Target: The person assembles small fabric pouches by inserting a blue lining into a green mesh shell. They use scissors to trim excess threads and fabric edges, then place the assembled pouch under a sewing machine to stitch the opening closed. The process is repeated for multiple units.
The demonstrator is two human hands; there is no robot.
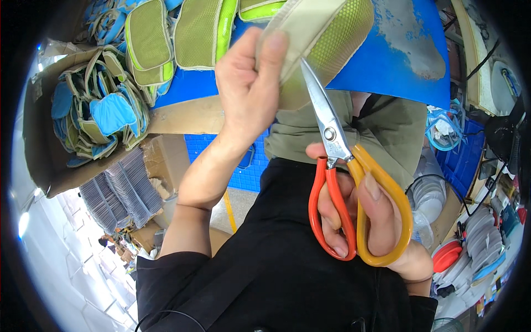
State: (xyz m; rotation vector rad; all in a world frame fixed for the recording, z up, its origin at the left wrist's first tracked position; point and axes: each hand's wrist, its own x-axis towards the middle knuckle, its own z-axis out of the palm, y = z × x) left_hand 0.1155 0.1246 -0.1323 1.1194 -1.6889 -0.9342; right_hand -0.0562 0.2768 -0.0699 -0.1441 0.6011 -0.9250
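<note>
My left hand (249,83) grips a beige pouch with green mesh (332,39) at the top centre, thumb on its pale side; it is slightly blurred. In my right hand (376,216) is a pair of scissors with one red and one yellow handle (406,216), fingers through both loops. The blades look closed and point up at the pouch, their tip over or beside its lower part; I cannot tell if they touch. More green mesh pouches (202,39) lie at the top left of the blue work surface (376,77).
A cardboard box (38,133) of blue and green pieces stands at left, above stacked grey sheets (124,188). A blue plastic crate (202,155) is under the surface. Plastic spools (478,243) and a red disc (446,254) are piled at right, near black cables (470,72).
</note>
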